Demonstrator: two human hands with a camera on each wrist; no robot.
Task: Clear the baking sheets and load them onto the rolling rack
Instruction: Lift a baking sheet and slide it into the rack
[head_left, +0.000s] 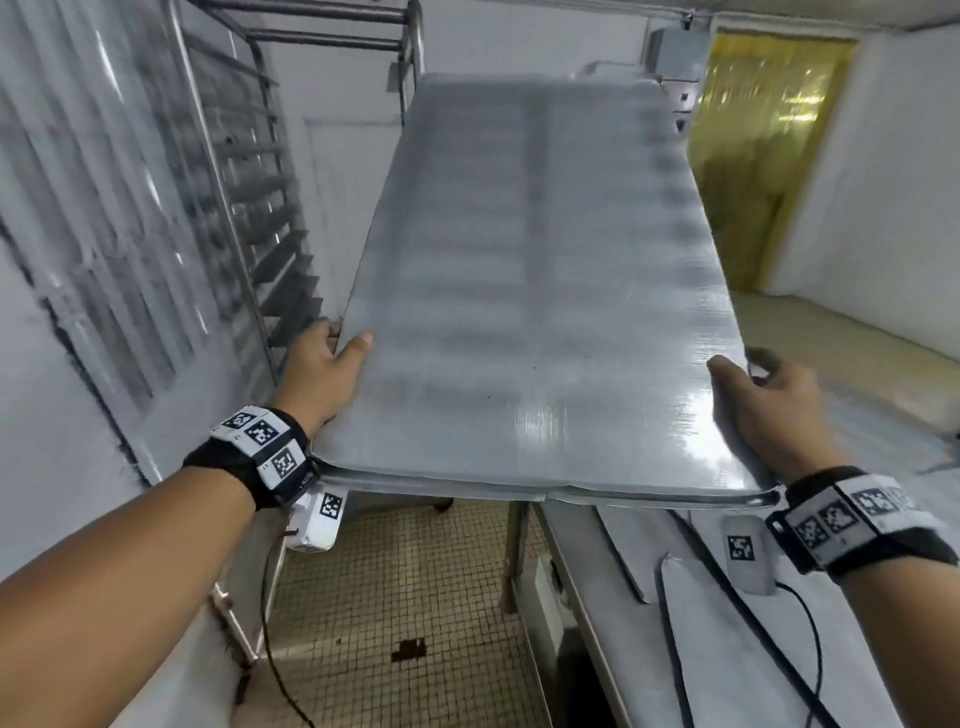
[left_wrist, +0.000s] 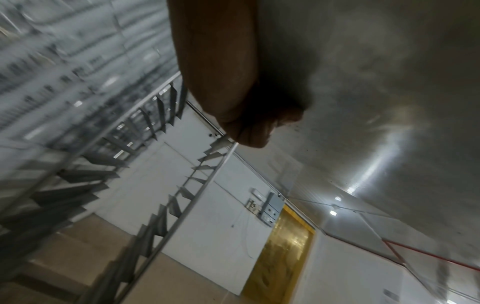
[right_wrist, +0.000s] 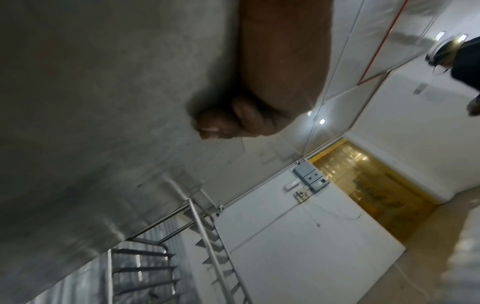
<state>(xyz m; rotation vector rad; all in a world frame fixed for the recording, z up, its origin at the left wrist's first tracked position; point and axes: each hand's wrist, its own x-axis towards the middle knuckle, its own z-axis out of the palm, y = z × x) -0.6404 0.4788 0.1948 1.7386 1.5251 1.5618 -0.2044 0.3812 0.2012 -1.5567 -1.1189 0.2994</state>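
Two hands: both on one large flat grey metal baking sheet (head_left: 545, 291), carried in the air beside the tall steel rolling rack (head_left: 249, 171).
Left hand (head_left: 324, 366): grips the left edge, thumb on top.
Right hand (head_left: 758, 402): grips the right edge, fingers curled beneath.
Sheet surface: bare, scratched, glossy, faint banded marks.
Writing: none legible; black-and-white square-code wristbands (head_left: 265, 447) only.

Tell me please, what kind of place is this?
Probably a commercial bakery or food production room. Both hands, left hand and right hand, hold a large metal baking sheet beside a tall rolling rack with many tray runners, and a yellow strip curtain covers the doorway.
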